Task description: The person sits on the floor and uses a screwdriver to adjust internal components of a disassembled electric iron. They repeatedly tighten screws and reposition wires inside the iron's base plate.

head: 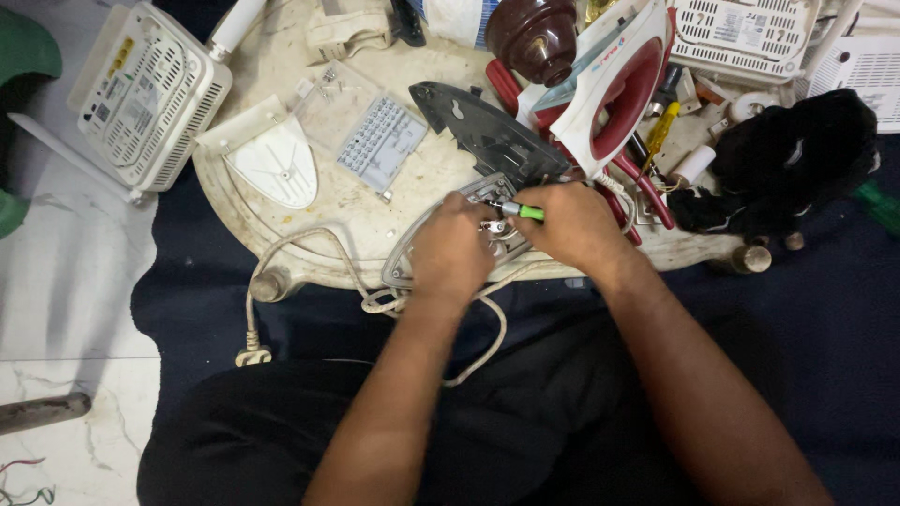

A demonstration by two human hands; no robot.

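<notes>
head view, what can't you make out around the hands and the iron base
Head view only:
- Tip of the green-handled screwdriver: hidden between left hand and right hand.
- Middle of the iron base: covered by both hands.
- Fastener being worked: too small, blocked by fingers.
- White router: cut off by the top edge.

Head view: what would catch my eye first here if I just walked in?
Probably the two hands at the centre of the round table: the left hand steadies an opened iron base while the right hand holds a green screwdriver over it. Just above them lies the red and white iron shell amid scattered tools. A white router sits at the far left.
</notes>
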